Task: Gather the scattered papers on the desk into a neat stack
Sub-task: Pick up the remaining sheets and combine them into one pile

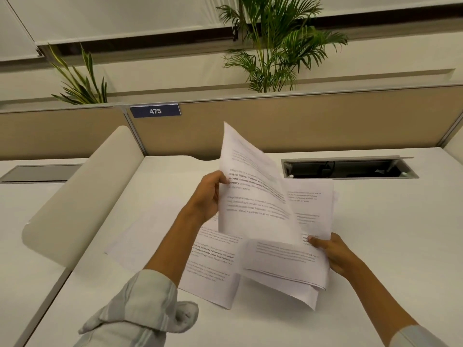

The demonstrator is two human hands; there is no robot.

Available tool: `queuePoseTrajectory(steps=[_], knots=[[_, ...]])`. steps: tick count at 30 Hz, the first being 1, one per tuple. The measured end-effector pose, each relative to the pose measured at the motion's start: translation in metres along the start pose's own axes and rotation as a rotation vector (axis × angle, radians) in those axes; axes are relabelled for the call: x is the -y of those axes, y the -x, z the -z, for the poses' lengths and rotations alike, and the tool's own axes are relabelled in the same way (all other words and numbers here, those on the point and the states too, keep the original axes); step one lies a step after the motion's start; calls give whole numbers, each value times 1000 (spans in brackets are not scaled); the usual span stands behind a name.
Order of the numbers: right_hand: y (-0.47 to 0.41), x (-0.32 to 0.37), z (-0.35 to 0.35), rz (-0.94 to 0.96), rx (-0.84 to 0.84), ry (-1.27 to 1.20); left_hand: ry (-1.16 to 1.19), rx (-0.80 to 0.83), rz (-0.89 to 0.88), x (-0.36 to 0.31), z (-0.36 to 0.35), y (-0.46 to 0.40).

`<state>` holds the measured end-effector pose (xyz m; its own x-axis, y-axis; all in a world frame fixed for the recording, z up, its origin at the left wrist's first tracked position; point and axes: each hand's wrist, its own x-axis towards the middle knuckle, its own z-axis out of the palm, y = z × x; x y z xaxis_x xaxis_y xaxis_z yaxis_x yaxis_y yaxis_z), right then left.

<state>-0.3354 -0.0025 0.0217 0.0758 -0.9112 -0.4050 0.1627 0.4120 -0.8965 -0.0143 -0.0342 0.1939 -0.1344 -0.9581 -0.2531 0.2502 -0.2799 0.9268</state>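
My left hand grips raised sheet; my right hand pinches gathered bundle above desk. Roughly halfway: two sheets flat on desk, edges unsquared.

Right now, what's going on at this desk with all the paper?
A person is gathering printed white paper sheets at a white desk. The left hand holds one printed sheet raised by its left edge. The right hand grips a loose bundle of sheets, its lower edge drooping to the desk. At least one more printed page lies flat under the left forearm, not yet collected, so the stack isn't finished.
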Motion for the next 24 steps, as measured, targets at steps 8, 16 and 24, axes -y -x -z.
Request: queuePoseTrajectory(steps=[8, 16, 24], knots=[[6, 21, -18, 55, 129, -49, -500, -280, -19, 75, -24, -12], [5, 19, -12, -56, 120, -100, -738, -356, -69, 131, -16, -13], [2, 13, -15, -166, 193, -10, -713, -163, -4, 148, 2, -13]])
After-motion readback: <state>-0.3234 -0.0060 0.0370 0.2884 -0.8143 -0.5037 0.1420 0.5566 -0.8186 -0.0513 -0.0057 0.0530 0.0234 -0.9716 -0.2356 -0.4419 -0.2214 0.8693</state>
